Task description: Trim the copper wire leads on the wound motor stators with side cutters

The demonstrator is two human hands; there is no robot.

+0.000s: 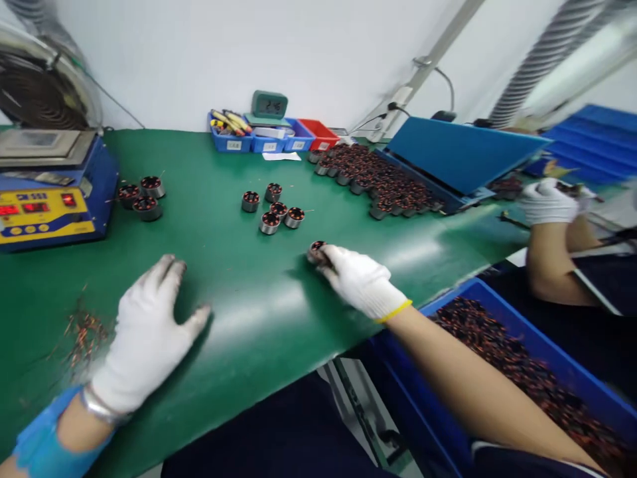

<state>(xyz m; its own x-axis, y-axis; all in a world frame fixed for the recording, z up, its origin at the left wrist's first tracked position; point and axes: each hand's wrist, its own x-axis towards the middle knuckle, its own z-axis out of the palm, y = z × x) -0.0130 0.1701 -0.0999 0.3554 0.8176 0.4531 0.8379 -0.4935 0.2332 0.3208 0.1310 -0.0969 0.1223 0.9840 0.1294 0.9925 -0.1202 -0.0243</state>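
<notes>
My right hand (351, 273), in a white glove with a yellow cuff edge, has its fingers closed around a copper-wound motor stator (317, 249) just over the green table. Part of that stator is hidden by the fingers. On the left, my gloved left hand (149, 332) lies palm down and holds nothing, its thumb apart from the fingers. Beside it is a small heap of copper wire scraps (85, 337). Several stators (270, 223) stand in a loose group beyond my hands. Three more stators (148, 208) stand near the blue-and-yellow device.
A blue-and-yellow device (47, 209) stands at left. Small bins (233, 143) and a clock (269, 104) line the wall. Many stators (368, 176) are packed beside a tilted blue panel (462, 153). A full blue crate (478, 292) sits below the edge. A co-worker's gloved hand (550, 201) is at right.
</notes>
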